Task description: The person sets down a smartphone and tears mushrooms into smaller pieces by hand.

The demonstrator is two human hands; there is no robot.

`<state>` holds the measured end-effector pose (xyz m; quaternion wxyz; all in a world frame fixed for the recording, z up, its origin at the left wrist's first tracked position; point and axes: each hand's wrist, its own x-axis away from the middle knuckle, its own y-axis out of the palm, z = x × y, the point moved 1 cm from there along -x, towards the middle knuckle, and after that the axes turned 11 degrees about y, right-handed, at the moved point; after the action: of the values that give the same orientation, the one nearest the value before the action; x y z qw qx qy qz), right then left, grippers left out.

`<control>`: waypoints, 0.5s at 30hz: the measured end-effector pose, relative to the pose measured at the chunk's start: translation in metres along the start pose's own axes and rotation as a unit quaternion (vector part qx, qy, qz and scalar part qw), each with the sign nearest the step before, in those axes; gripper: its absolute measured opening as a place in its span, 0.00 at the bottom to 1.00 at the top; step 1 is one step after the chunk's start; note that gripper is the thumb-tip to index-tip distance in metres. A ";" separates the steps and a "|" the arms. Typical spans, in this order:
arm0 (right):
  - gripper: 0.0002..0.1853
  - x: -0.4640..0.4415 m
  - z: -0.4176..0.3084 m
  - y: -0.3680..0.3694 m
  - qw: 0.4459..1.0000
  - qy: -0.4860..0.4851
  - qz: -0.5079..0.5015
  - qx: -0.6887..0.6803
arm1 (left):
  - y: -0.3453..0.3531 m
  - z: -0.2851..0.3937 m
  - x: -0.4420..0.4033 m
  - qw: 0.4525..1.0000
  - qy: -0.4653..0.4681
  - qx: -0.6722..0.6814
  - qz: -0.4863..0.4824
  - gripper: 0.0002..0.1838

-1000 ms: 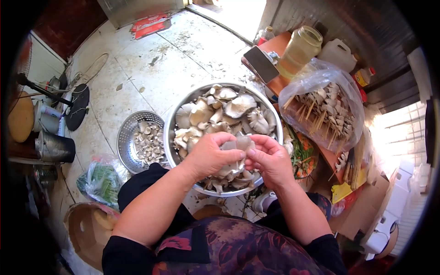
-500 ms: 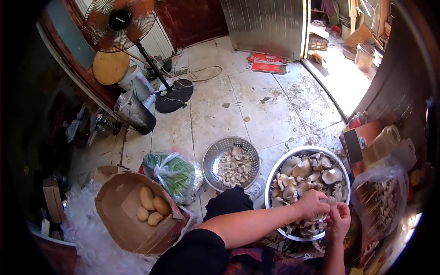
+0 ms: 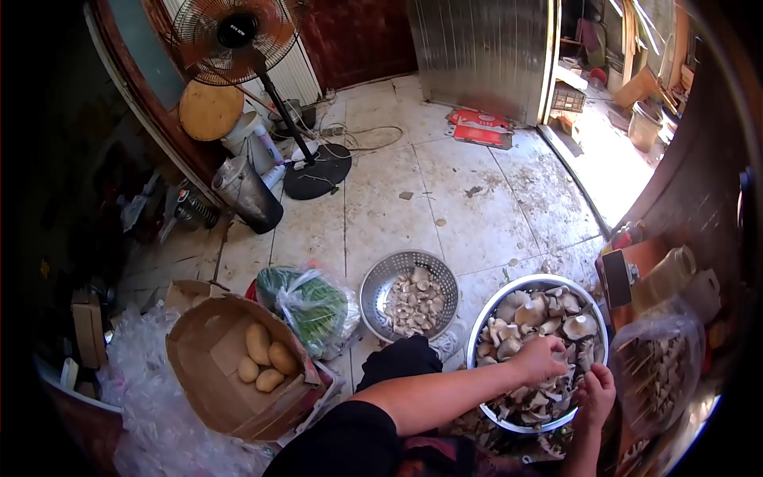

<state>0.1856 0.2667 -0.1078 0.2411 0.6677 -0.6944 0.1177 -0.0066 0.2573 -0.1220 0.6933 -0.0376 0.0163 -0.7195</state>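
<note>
A large metal basin (image 3: 474, 338) full of grey-brown oyster mushrooms (image 3: 531, 312) stands on the floor at the right. Over it, my left hand (image 3: 540, 360) is closed in a pinch, with a pale bit of mushroom showing at the fingertips. Just beside it, by the basin's right rim, my right hand (image 3: 594, 393) pinches a grey oyster mushroom (image 3: 586, 356) between thumb and fingers. A small gap separates the two hands. Left of the basin, a perforated metal colander (image 3: 373, 278) contains smaller mushroom pieces (image 3: 416, 302).
A cardboard box (image 3: 199, 381) with several potatoes (image 3: 258, 343) stands at the left, beside a plastic bag of greens (image 3: 306, 306). Skewers fill a clear bag (image 3: 660, 358) at the right. A standing fan (image 3: 318, 171) and a metal bucket (image 3: 248, 195) are farther back.
My hands have drawn slightly apart, where before their fingertips met at one mushroom. The whole view has shifted a little, so the floor and its objects sit lower and farther right.
</note>
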 end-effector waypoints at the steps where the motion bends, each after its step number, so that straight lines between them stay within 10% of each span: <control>1: 0.11 0.003 0.001 0.003 1.000 0.000 0.000 0.000 | -0.001 0.005 0.001 1.000 0.000 0.000 0.000 0.26; 9: 0.11 0.021 0.000 0.016 0.982 0.062 -0.172 0.052 | 0.002 0.030 0.011 0.993 0.004 -0.063 -0.097 0.44; 15: 0.07 0.017 0.005 0.007 0.974 0.103 -0.202 0.019 | 0.003 0.027 0.010 0.987 0.036 -0.001 -0.158 0.33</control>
<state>0.1779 0.2501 -0.1032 0.3172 0.7831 -0.5143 0.1475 -0.0023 0.2477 -0.0954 0.5700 -0.0148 0.0359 -0.8207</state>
